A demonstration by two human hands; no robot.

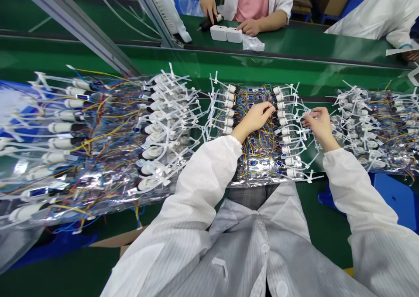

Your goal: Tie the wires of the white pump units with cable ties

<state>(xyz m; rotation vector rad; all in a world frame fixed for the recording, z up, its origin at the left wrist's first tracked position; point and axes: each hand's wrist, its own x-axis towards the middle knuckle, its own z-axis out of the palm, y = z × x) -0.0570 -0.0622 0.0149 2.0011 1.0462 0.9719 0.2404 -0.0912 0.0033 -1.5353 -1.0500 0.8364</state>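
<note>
A clear plastic tray (244, 184) lies in front of me with two columns of small white-and-black cylindrical parts (286, 138). Thin white tubes with small connectors stick out from both sides, and yellow, blue and red wires (262, 135) tangle down the middle. Over the tray's right column is my left hand (257, 117), its thumb and fingers pinched together at a part; what they grip is hidden. Just right of the tray, my right hand (320, 124) is closed in a pinch at the end of a thin white tube (303, 116).
More filled trays stand left, with white cylinders (62, 128), and right, with white parts (369, 144). Blue bins (393, 196) sit below the right side. Across the green bench, a co-worker's hand (250, 26) rests by white boxes (226, 34). A metal post (81, 31) rises at upper left.
</note>
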